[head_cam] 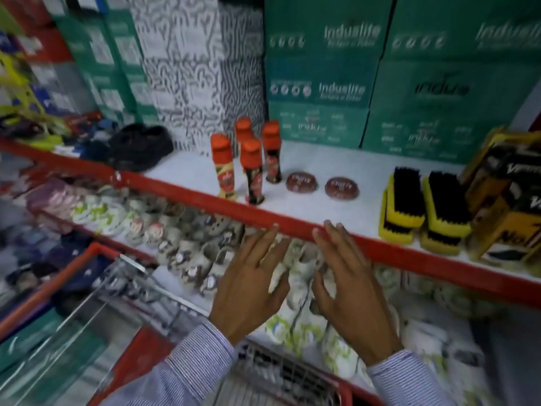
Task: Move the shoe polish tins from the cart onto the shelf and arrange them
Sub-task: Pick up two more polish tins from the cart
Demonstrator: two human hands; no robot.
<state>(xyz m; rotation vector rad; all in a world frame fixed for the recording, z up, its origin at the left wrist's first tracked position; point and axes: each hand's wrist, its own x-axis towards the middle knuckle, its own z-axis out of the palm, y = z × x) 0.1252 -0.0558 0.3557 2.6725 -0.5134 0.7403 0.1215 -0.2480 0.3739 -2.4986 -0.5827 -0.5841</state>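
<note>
A red wire cart (96, 259) sits low on the left. Four polish bottles (251, 171) stand upright on the white shelf (307, 212). Beside them two round shoe polish tins (302, 181) lie flat, lids up, side by side. The left hand (251, 285) and right hand (348, 291) hover open and empty below the shelf's red edge. Yellow brushes (424, 212) stand on the right.

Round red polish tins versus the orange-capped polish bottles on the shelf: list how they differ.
The two round red polish tins lie flat and low on the white shelf; the four orange-capped polish bottles stand upright and tall. The tins sit side by side, apart, in a row; the bottles form a tight cluster to their left. The tins are discs; the bottles are slim cylinders. Both carry a similar dark red label.
</note>
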